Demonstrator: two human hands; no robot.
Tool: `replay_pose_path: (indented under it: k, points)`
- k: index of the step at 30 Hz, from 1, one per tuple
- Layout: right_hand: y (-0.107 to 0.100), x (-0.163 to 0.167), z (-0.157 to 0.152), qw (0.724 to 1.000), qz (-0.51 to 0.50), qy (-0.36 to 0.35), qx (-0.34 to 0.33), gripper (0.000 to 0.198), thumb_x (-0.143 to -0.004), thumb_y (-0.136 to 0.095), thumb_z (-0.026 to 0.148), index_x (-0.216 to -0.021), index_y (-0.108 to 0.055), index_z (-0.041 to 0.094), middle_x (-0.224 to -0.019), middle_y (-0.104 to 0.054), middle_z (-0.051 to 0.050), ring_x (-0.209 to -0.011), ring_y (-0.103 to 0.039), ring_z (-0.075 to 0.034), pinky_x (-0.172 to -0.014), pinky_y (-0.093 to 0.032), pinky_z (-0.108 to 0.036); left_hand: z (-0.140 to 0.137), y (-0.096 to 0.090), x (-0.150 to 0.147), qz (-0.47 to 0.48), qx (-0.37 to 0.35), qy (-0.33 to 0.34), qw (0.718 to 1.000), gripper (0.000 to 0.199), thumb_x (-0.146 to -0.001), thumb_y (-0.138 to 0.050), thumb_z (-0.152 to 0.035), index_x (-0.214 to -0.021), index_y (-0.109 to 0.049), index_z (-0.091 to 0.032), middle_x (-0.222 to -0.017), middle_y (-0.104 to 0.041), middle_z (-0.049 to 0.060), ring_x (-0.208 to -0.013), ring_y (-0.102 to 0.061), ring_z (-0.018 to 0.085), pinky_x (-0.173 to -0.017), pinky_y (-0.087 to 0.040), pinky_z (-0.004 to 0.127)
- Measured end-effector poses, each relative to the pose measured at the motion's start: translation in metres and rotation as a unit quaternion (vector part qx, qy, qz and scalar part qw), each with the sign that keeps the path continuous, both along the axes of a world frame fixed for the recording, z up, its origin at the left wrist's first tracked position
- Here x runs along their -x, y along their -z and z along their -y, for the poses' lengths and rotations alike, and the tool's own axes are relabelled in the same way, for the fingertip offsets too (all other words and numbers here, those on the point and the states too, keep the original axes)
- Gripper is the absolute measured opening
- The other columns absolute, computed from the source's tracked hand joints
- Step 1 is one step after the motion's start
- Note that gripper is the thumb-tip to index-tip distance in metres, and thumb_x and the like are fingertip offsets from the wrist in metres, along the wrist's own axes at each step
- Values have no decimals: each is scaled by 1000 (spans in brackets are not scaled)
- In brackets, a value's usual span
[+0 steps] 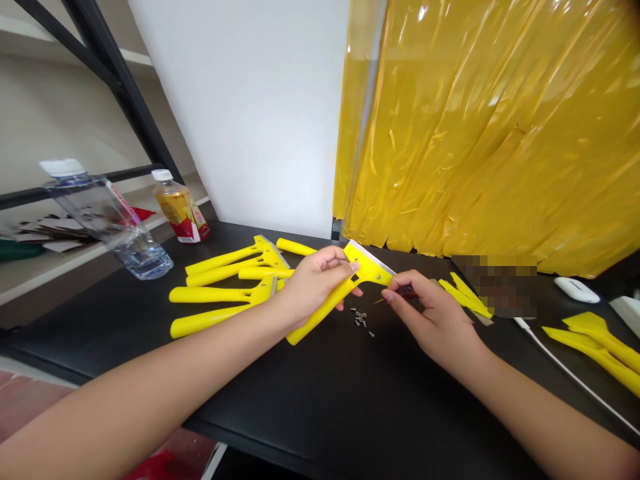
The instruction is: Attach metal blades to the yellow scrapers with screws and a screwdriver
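My left hand (pixel 325 277) is closed around a yellow scraper (pixel 367 267), near where its handle meets the wide head. The scraper is tilted, with its metal blade edge up and its handle pointing down to the left. A screw sits in the right side of its head. My right hand (pixel 435 307) is pinched beside the head's right corner. Something small and dark shows at those fingers, too hidden to name. Below the hands lie several small loose screws (pixel 361 318). More yellow scrapers (pixel 215 293) lie on the black table to the left.
Yellow scraper parts (pixel 465 297) and further yellow pieces (pixel 600 340) lie at the right. A white cable (pixel 560 360) and a white earbud case (pixel 577 290) are there too. A clear bottle (pixel 117 220) and a drink bottle (pixel 181 207) stand back left.
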State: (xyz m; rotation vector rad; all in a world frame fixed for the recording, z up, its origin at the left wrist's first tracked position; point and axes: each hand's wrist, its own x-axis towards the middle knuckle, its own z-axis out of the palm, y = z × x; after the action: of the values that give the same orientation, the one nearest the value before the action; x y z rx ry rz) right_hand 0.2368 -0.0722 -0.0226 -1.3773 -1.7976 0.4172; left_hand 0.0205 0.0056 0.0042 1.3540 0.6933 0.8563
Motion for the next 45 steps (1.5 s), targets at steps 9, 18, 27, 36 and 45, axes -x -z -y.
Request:
replay_pose_path:
  k: [9,18,27,36,45]
  points:
    - [2,0,-1,1000,12,8,-9,20,-103,-58,47,-102,-61,27,-91,-70,-3,-83,-64,-21,-72,-48,-33,0,0,0,-1,2,2,1000,29,-90,-77,-41,-96,-58,-20,-77,-68,0,-63,-70,15,-47,-50,21]
    - [0,-1,0,1000,10,-9,-8,17,-104,-58,45,-102,-60,28,-94,-70,-3,-86,-65,-21,-73,-48,-33,0,0,0,-2,1,2,1000,28,-91,-77,-40,-96,-57,-20,-78,-68,0,-63,-69,14,-46,-50,20]
    - [-8,-3,7,997,29,-26,-63,3,-105,-55,30,-107,-56,28,-93,-65,-1,-82,-62,-18,-75,-48,-32,0,1,0,6,1,4,1000,31,-87,-80,-42,-94,-58,-20,-75,-66,-1,-67,-72,17,-46,-50,21]
    - [-12,-5,7,999,-9,-6,-34,7,-105,-55,33,-106,-59,28,-92,-64,-1,-83,-61,-18,-77,-47,-32,1,0,0,3,5,-7,1000,29,-88,-79,-39,-93,-57,-20,-75,-62,-2,-72,-75,19,-45,-50,20]
    - [-20,-6,4,998,-27,59,-2,10,-103,-56,35,-103,-61,27,-88,-62,-1,-80,-58,-18,-72,-45,-32,0,1,0,12,8,-2,1000,28,-88,-78,-38,-93,-58,-20,-77,-63,-2,-73,-75,20,-44,-50,20]
